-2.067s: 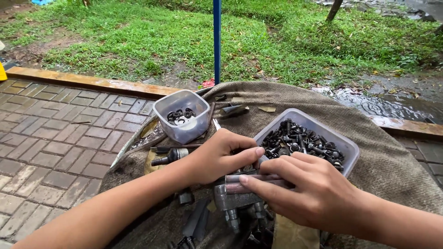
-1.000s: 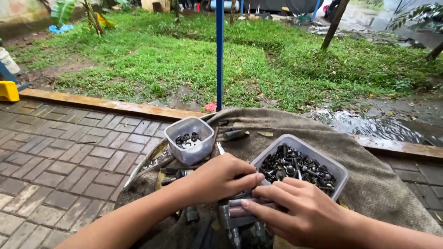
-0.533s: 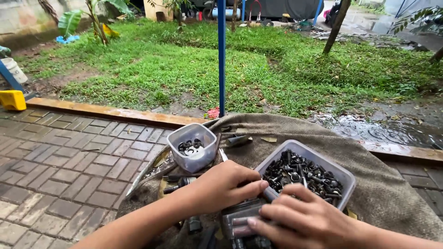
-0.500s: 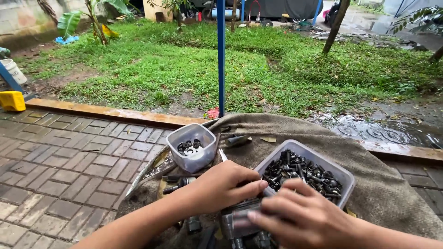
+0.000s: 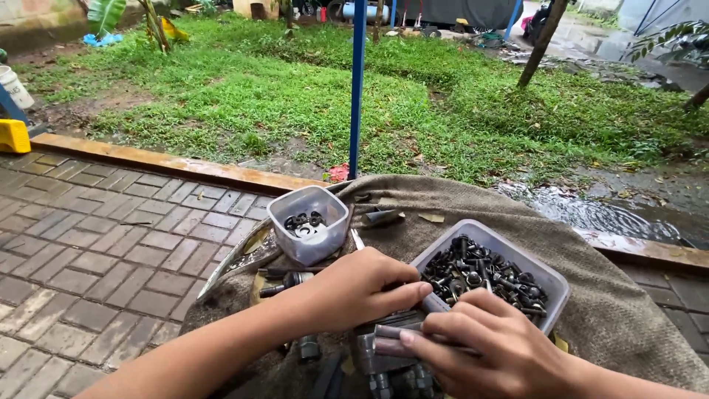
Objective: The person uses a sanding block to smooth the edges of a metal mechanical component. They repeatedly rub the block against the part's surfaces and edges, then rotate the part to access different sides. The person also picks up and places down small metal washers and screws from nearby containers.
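My left hand [image 5: 358, 288] and my right hand [image 5: 487, 353] meet low in the head view over a grey metal part [image 5: 388, 343] with bolts sticking out. Both hands grip it, fingers curled round its top and side. Just behind the hands stands a clear rectangular tub of dark bolts and nuts [image 5: 491, 277]. A smaller clear tub with a few washers and nuts [image 5: 308, 224] stands to the left of it. Everything rests on a brown burlap sack [image 5: 605, 325].
Loose bolts and metal pieces [image 5: 284, 279] lie on the sack by my left wrist. A blue pole [image 5: 357, 89] rises behind the small tub. Brick paving [image 5: 96, 236] spreads to the left, with a wooden kerb [image 5: 170, 162], grass and a puddle [image 5: 591, 210] beyond.
The view has tilted up and shows more grass. Both hands stay on the metal part; my right fingers have shifted slightly along it.
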